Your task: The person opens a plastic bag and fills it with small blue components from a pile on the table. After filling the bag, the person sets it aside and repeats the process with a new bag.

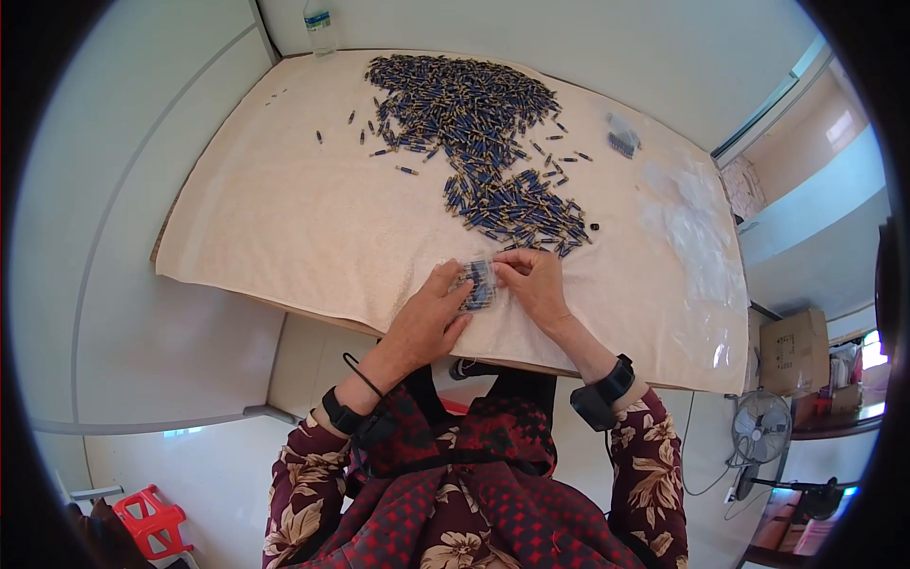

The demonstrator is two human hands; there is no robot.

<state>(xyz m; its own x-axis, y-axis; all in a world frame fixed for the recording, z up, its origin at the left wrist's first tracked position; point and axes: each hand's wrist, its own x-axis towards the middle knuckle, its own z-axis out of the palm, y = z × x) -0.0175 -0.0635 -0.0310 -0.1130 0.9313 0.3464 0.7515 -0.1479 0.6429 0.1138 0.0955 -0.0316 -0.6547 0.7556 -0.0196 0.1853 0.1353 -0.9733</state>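
Holding a small clear bag (482, 284) of blue pieces against the near part of the bench (332, 323), the left hand (431, 313) has its grip clamped on the bag's left side, fingers laid over the plastic and thumb toward the near edge. The right hand (536, 289) meets the same bag at its upper right corner, its grip pinched together on the plastic between thumb and forefinger. The bag lies just short of the near end of a long pile of blue pieces (512, 204) with brass-coloured ends, which spreads wider toward the far edge. A few loose ones lie to the left of the pile and more along its right side.

A pale cloth (275, 209) covers the bench. Near its far right part sits a filled bag (621, 144), apart from the pile, and beyond that, along the right edge, clear plastic bags (687, 223) lie spread flat and overlapping. A clear bottle (320, 36) stands at the far left corner. Black bands circle both wrists; a fan (761, 425) stands off to the right.
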